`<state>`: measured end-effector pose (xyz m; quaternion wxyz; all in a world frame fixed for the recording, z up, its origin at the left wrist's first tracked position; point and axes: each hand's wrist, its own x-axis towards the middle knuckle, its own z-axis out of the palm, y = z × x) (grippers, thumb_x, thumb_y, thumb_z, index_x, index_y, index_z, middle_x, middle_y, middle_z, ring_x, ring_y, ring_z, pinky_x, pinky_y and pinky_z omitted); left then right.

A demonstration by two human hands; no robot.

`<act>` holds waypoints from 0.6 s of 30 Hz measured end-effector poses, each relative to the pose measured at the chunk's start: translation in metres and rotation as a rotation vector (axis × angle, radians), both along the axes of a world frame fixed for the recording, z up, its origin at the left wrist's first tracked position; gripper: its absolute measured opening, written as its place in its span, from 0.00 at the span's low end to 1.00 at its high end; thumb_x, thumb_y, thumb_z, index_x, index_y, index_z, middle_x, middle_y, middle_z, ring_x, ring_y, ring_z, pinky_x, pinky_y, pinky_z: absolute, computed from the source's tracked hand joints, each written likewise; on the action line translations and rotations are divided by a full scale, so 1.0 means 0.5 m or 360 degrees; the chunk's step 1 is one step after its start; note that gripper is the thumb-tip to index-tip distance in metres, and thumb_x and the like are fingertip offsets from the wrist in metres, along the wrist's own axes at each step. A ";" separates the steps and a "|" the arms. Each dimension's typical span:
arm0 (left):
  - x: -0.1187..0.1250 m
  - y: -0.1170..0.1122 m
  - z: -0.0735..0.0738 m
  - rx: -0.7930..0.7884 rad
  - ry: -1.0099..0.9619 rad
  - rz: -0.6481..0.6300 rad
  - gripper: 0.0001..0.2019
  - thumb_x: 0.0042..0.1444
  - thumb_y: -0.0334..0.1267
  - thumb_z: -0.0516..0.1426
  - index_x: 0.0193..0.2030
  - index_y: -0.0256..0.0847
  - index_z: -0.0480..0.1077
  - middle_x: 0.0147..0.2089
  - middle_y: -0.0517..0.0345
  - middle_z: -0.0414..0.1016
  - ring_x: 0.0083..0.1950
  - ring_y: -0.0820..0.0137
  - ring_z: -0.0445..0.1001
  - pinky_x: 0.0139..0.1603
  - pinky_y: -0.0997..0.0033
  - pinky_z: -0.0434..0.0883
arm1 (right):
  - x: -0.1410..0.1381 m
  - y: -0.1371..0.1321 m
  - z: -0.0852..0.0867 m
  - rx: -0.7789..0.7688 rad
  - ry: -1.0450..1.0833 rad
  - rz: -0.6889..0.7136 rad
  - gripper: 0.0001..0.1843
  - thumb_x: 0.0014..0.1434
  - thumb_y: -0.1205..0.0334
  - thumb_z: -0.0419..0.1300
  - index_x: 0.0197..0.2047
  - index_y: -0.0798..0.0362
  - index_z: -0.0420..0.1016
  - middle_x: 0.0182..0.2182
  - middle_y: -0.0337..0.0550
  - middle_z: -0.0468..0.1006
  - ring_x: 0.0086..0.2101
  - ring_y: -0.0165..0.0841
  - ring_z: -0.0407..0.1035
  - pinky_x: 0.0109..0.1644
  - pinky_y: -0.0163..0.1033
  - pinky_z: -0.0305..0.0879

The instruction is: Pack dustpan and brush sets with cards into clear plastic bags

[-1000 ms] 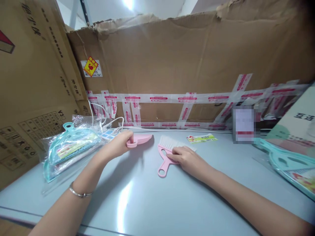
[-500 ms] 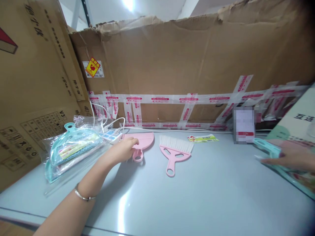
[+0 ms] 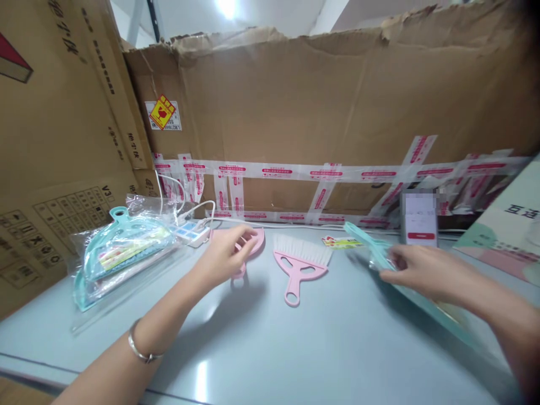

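My right hand [image 3: 426, 273] grips a teal dustpan [image 3: 373, 248] near its handle and holds it tilted above the right side of the table. Clear wrapping seems to cover this dustpan, and my forearm hides part of it. A pink dustpan [image 3: 259, 243] lies flat near the middle. Above it hovers my left hand [image 3: 225, 253], fingers bent and apart, with nothing in them; the hand covers most of the pan. Between my hands a pink hand brush [image 3: 300, 273] lies with its white bristles pointing away and its looped handle towards me.
On the left rests a bagged teal dustpan and brush set [image 3: 122, 256], with a power strip [image 3: 192, 232] and white cables behind. A printed card [image 3: 341, 242], a phone [image 3: 419, 216] and a pale box [image 3: 506, 225] stand or lie towards the back. A large cardboard box [image 3: 287, 107] walls off the rear.
My right hand has brought the teal dustpan leftwards from the right edge and raised it. My left hand has lifted off the pink dustpan and shifted slightly right.
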<state>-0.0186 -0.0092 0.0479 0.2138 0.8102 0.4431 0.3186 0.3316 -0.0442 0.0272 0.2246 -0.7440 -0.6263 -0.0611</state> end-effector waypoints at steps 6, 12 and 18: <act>0.094 -0.085 -0.032 -0.1258 -0.0862 -0.0475 0.39 0.46 0.46 0.62 0.62 0.46 0.49 0.55 0.45 0.65 0.45 0.66 0.74 0.38 0.66 0.74 | -0.220 -0.066 0.018 0.0125 -0.0012 0.0744 0.08 0.46 0.62 0.59 0.21 0.51 0.62 0.14 0.33 0.65 0.15 0.26 0.59 0.19 0.32 0.51; 0.115 -0.081 -0.065 -0.1193 -0.1209 0.0081 0.16 0.50 0.46 0.60 0.39 0.36 0.68 0.36 0.55 0.73 0.35 0.70 0.74 0.26 0.77 0.70 | -0.289 -0.080 -0.049 0.0550 0.0036 0.1297 0.03 0.57 0.64 0.54 0.33 0.54 0.67 0.22 0.37 0.71 0.22 0.28 0.64 0.25 0.33 0.59; 0.085 -0.022 -0.055 -0.0895 -0.1594 0.0297 0.18 0.47 0.49 0.60 0.38 0.39 0.65 0.28 0.62 0.71 0.22 0.76 0.69 0.19 0.78 0.67 | -0.217 -0.021 -0.053 0.0480 0.1168 0.0757 0.12 0.58 0.52 0.55 0.41 0.51 0.67 0.38 0.45 0.72 0.36 0.32 0.69 0.38 0.38 0.66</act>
